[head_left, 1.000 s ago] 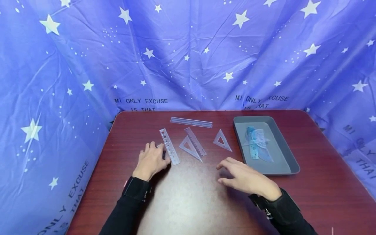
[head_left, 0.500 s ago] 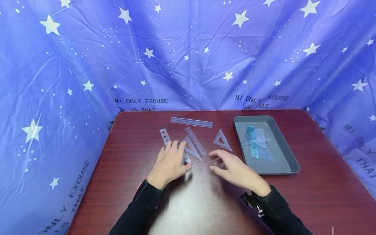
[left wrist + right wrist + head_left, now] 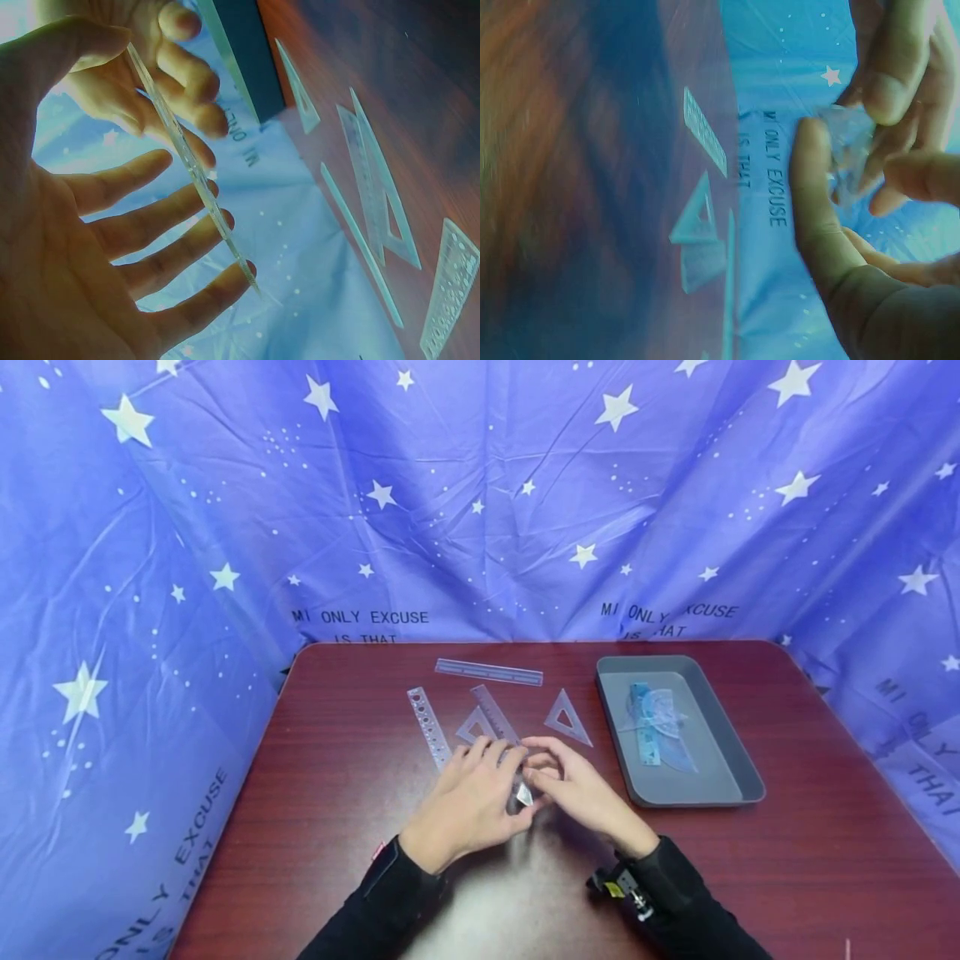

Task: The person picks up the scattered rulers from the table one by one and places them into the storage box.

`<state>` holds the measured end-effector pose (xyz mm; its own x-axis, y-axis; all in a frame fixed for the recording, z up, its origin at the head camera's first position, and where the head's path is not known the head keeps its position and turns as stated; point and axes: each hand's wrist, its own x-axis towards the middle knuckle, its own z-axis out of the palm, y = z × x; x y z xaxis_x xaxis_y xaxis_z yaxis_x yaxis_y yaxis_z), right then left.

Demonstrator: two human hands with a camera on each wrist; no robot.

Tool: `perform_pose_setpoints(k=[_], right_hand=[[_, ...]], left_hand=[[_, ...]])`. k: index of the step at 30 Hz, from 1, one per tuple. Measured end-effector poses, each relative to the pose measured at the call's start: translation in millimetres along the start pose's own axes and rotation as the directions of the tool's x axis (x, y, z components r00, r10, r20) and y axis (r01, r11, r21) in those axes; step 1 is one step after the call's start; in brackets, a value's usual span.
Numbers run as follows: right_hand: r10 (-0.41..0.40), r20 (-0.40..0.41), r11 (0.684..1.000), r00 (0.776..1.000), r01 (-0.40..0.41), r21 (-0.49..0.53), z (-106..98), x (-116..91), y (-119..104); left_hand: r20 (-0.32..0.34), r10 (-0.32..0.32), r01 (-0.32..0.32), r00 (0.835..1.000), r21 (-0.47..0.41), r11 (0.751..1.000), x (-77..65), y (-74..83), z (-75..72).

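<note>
My left hand (image 3: 472, 797) holds a clear ruler (image 3: 187, 154) between the thumb and the fingertips, above the table. It appears edge-on in the left wrist view; in the head view the fingers hide most of it. My right hand (image 3: 581, 789) is close against the left one, its fingers curved around the ruler's near end. Its index finger (image 3: 811, 150) lies beside the ruler; whether it touches is unclear. Below on the table are a ruler with holes (image 3: 423, 718), a larger set square (image 3: 470, 725) against a toothed ruler (image 3: 497, 712), and a small set square (image 3: 566, 722).
A long clear ruler (image 3: 487, 672) lies near the table's back edge. On the right stands a grey tray (image 3: 731, 789), holding a teal ruler (image 3: 645, 731) and clear pieces, among them a protractor (image 3: 662, 710). A star-printed curtain (image 3: 480, 527) hangs behind the red-brown table (image 3: 315, 852).
My left hand has moved right, away from the ruler with holes, carrying the clear ruler. My right hand has moved left to meet it. The tray and table pieces have stayed put.
</note>
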<state>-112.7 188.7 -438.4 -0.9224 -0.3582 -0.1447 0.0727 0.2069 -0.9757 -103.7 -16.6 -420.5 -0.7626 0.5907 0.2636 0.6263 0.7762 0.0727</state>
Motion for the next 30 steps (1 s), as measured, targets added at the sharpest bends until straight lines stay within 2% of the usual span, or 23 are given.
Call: perform_pose_setpoints(k=[7, 15, 23, 30], right_hand=[[0.025, -0.019, 0.99, 0.999, -0.023, 0.137, 3.6, 5.0, 4.7], [0.045, -0.014, 0.984, 0.999, -0.042, 0.171, 4.5, 6.2, 5.4], [0.03, -0.017, 0.988, 0.999, -0.027, 0.149, -4.4, 6.1, 1.0], [-0.025, -0.135, 1.0, 0.991, 0.026, 0.009, -34.1, 8.6, -14.7]], left_hand=[[-0.027, 0.039, -0.039, 0.999, 0.012, 0.999, -1.1, 6.8, 2.2], [-0.02, 0.036, -0.035, 0.999, 0.019, 0.999, -2.2, 8.0, 5.5], [-0.04, 0.023, -0.023, 0.999, 0.002, 1.0, -2.0, 7.2, 3.4], [-0.043, -0.001, 0.001, 0.999, -0.008, 1.0, -1.7, 4.6, 2.4]])
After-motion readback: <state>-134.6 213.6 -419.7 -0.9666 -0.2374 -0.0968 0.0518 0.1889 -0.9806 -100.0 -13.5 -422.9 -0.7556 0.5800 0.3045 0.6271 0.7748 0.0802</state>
